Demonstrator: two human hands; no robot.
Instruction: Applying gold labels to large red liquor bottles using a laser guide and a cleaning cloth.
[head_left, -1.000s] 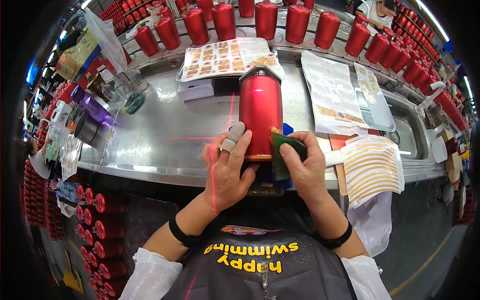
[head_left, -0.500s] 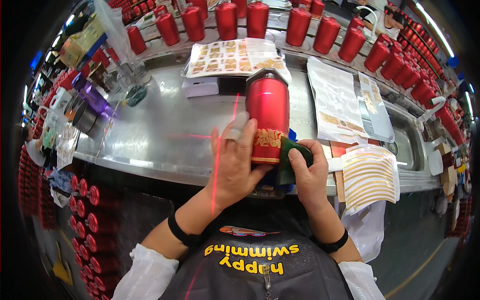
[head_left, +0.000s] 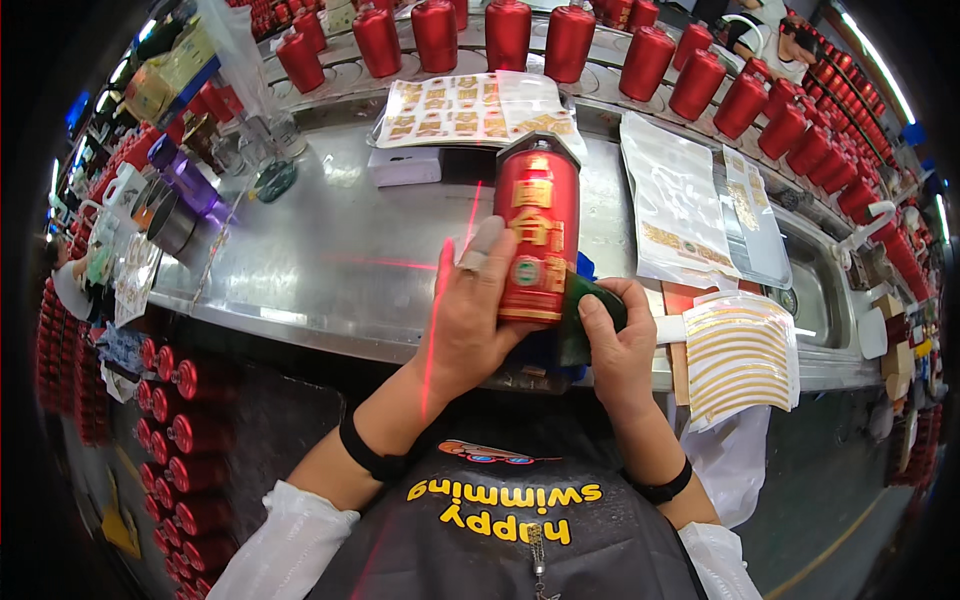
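At the far left of the steel worktop (head_left: 330,250) a purple container (head_left: 185,185) and some round tins are seen, well apart from the work in hand. A red laser line (head_left: 440,300) is cast across the bench and over the left hand (head_left: 470,320), which is wrapped around the left side of a red bottle (head_left: 535,235), its taped index finger laid flat against the bottle's wall. The bottle is held lying on the bench near its front edge, with gold labels facing up. Just to its right a dark green pad (head_left: 590,310) is pressed against the lower flank of the bottle by the right hand (head_left: 620,350), which is closed on the pad. Further right, a sheet of gold arc stickers (head_left: 740,350) lies at the bench edge, partly overhanging. A label could be set crooked if the bottle were turned off the laser line, and creases could be rubbed in by uneven pad pressure. The bottle could be rolled off the near edge if the left grip were loosened, and the overhanging sheet could be knocked down by the right forearm
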